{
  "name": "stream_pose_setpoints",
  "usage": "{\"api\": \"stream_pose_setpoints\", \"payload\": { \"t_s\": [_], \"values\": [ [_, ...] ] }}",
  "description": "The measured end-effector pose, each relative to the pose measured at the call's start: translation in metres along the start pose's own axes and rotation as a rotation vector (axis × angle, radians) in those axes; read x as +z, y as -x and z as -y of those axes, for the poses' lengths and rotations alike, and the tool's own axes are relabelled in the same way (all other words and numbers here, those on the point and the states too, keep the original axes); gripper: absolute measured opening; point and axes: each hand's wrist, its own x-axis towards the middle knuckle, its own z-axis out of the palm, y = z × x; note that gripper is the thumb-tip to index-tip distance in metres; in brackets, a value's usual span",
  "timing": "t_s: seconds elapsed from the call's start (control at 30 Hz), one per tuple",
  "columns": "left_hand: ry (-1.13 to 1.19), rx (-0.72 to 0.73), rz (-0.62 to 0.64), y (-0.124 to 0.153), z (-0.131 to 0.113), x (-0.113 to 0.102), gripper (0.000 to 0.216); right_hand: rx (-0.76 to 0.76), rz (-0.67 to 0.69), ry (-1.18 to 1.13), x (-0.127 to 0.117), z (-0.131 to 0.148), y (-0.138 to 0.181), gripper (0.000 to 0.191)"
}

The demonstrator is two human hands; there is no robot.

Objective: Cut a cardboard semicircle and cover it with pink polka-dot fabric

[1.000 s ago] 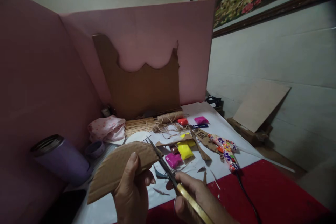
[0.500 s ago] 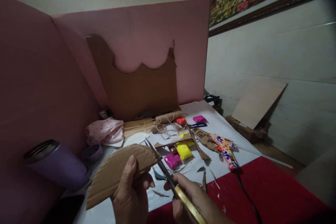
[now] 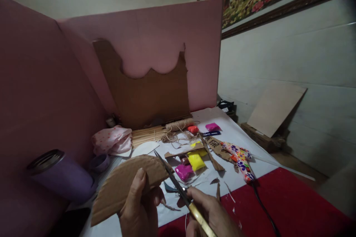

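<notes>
My left hand (image 3: 140, 203) grips a curved piece of brown cardboard (image 3: 122, 181) with a rounded upper edge, thumb on its face and fingers behind. My right hand (image 3: 210, 211) is closed round a pair of scissors (image 3: 178, 185) with dark blades and a gold-coloured handle. The blades lie at the right end of the cardboard, pointing up and left; whether the edge is between them I cannot tell. Just beyond are packets of yellow clay-like material (image 3: 196, 160) and magenta material (image 3: 184, 172). Small cardboard scraps (image 3: 217, 191) lie right of the scissors.
A large cut cardboard sheet (image 3: 152, 96) leans on the pink partition (image 3: 167, 33). Before it are thin sticks (image 3: 146, 136) and a twine roll (image 3: 178, 124). A purple tumbler (image 3: 62, 177) stands at left. A flower-patterned glue gun (image 3: 241, 161) lies at right, its cord crossing the red cloth (image 3: 294, 196).
The cardboard, scissors and both hands keep nearly the same positions. The whole view has shifted slightly.
</notes>
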Motion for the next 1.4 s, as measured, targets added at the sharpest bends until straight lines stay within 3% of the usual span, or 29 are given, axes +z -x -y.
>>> {"api": "stream_pose_setpoints", "payload": {
  "t_s": [0.23,0.5,0.73,0.93,1.1,1.27,1.4],
  "values": [
    [-0.013,-0.008,-0.021,0.000,0.001,-0.002,0.020,0.059,-0.017,-0.139,-0.002,-0.001,0.004,0.043],
    [-0.013,-0.053,0.016,-0.004,0.002,-0.007,0.018,0.177,0.075,-0.390,0.000,0.001,0.007,0.056],
    [-0.016,-0.130,0.054,-0.002,0.002,-0.007,0.024,-0.030,0.108,-0.226,-0.008,0.008,0.007,0.061],
    [-0.025,-0.158,0.079,0.000,0.001,-0.008,0.023,0.046,0.133,-0.157,-0.012,0.009,0.004,0.057],
    [-0.029,-0.178,0.093,0.000,0.003,-0.007,0.031,0.129,0.130,-0.295,-0.009,0.015,0.007,0.052],
    [-0.043,-0.174,0.086,0.001,0.003,-0.007,0.029,0.123,0.099,-0.424,-0.005,0.010,0.008,0.058],
    [-0.040,-0.173,0.059,0.002,0.000,-0.005,0.027,0.110,0.050,-0.352,-0.005,0.007,0.010,0.054]
  ]
}}
